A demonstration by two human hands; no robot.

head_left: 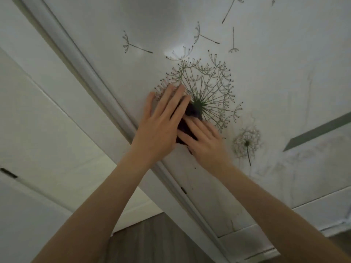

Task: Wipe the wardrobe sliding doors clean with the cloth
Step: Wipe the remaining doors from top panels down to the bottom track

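Left hand (163, 120) and right hand (208, 144) lie flat, fingers straight, pressing cloth (183, 130) on door (284, 76) near its left edge. Hard rubbing might peel the decal (209, 86).

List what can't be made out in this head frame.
Cloth: head view, mostly covered by the left hand and right hand; shape and size unknown.
Sliding door: cut off by the top and right edges; full extent unseen.
Right hand's fingers: motion-blurred, outlines soft.
Dirt on the door: dim, soft image; wiped and unwiped areas indistinguishable.
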